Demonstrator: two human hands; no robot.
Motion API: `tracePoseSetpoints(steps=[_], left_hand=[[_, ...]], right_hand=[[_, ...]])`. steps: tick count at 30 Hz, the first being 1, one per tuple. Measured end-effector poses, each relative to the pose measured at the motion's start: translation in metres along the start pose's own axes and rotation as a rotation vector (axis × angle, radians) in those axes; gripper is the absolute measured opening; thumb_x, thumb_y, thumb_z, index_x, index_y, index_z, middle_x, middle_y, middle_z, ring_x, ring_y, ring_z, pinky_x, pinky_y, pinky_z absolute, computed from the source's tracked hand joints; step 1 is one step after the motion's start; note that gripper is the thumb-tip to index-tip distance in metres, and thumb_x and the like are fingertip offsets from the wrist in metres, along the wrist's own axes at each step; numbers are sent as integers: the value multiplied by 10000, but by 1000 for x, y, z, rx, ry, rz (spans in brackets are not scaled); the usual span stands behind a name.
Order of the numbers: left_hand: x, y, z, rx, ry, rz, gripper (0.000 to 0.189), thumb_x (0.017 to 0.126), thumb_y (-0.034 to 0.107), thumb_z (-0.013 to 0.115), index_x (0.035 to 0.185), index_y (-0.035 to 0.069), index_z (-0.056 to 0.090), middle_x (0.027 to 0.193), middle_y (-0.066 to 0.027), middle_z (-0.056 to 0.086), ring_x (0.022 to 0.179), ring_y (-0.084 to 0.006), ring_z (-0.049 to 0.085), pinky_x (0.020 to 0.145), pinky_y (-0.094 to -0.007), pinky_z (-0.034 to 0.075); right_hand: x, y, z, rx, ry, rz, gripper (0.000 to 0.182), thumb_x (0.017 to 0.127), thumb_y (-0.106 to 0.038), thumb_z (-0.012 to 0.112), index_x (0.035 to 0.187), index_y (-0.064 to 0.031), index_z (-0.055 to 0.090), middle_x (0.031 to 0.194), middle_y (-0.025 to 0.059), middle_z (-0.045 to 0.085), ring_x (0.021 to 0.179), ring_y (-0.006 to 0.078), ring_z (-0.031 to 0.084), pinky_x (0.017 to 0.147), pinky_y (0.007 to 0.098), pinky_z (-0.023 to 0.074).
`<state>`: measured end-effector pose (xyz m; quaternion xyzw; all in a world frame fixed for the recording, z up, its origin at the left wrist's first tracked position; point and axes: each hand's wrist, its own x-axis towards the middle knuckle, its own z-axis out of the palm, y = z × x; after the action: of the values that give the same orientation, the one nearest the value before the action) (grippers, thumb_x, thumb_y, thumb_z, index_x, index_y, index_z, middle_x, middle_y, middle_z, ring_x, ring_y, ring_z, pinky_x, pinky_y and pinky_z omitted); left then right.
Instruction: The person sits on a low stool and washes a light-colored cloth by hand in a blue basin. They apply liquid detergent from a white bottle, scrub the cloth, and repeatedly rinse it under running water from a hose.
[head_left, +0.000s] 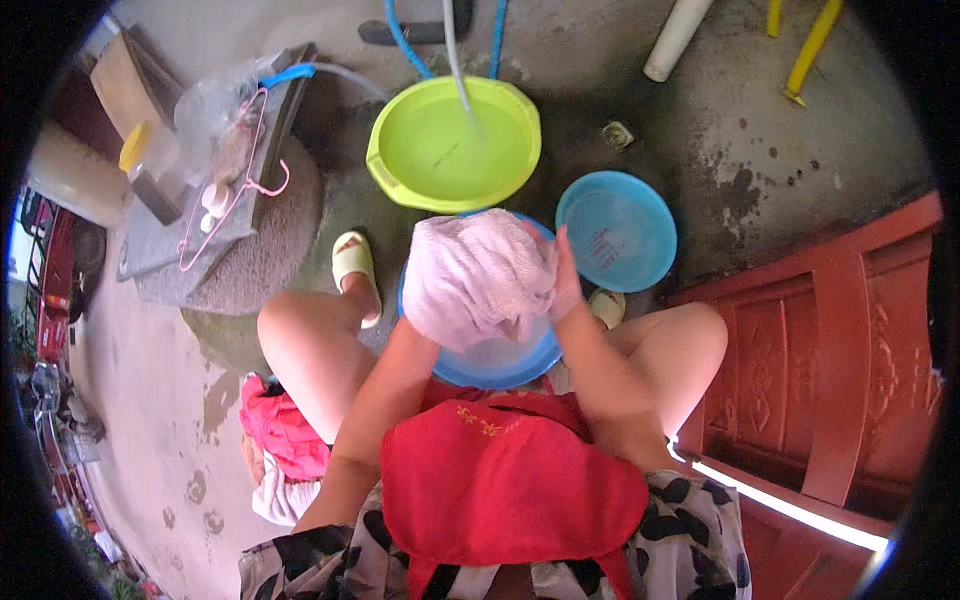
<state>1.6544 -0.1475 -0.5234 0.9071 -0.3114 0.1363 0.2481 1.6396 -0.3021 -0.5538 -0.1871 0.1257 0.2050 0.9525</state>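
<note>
A bunched, pale pink terry towel (480, 274) is held up over a blue basin (499, 375) between my knees. My right hand (565, 279) grips the towel's right side, fingers partly tucked behind the cloth. My left forearm (394, 382) runs up to the towel's lower left, where the cloth covers my left hand, so its fingers are hidden. Cloudy water shows in the part of the blue basin below the towel. Just beyond stands a lime-green basin (379, 154) of water, with a pale hose (457, 67) reaching into it. A smaller light-blue basin (669, 232) sits to the right.
To the left, a stone slab (161, 255) carries a pink hanger (259, 142), plastic bags and small containers. Red and white clothes (281, 442) lie beside my left leg. A carved red door panel (795, 375) stands close on the right. The concrete floor (720, 97) has damp patches.
</note>
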Motion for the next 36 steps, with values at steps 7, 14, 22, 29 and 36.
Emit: tracePoseSetpoints(steps=[7,14,22,29,36], left_hand=[[-9,-19,9,-372,-19,-132,365,893,270,376,1181,55,439,1125,-98,501,1057,-227,467,911,-319,378],[-16,-23,29,-1906,196,-514,420,888,369,370,1190,88,449,1153,-103,496,1102,-279,445,919,-375,382],[-4,23,-10,-1607,283,-590,318,843,333,476,1044,88,485,1011,-88,519,960,-267,485,840,-365,410],[-33,-36,58,-1995,503,-875,69,868,113,471,922,69,476,884,-26,498,803,-135,505,705,-251,440],[3,13,10,-1309,124,-538,437,758,131,554,1169,52,429,1089,-93,526,1014,-201,500,847,-316,411]], right_hand=[[47,-68,9,-582,194,-404,302,802,-33,590,1099,-47,537,1048,72,570,896,221,580,793,327,491],[23,25,65,-1397,-83,-766,591,640,-32,647,1195,-89,452,1182,121,455,1105,283,445,956,395,346],[56,46,8,-1857,536,-802,444,704,-142,609,1118,-50,477,1159,181,472,1068,402,421,944,487,314],[3,93,9,-1710,224,-651,344,699,-107,611,1018,-44,498,1050,214,497,995,398,446,869,474,360],[64,38,-16,-1710,649,-765,311,734,-193,605,984,-21,539,1006,206,554,947,381,512,818,440,401]])
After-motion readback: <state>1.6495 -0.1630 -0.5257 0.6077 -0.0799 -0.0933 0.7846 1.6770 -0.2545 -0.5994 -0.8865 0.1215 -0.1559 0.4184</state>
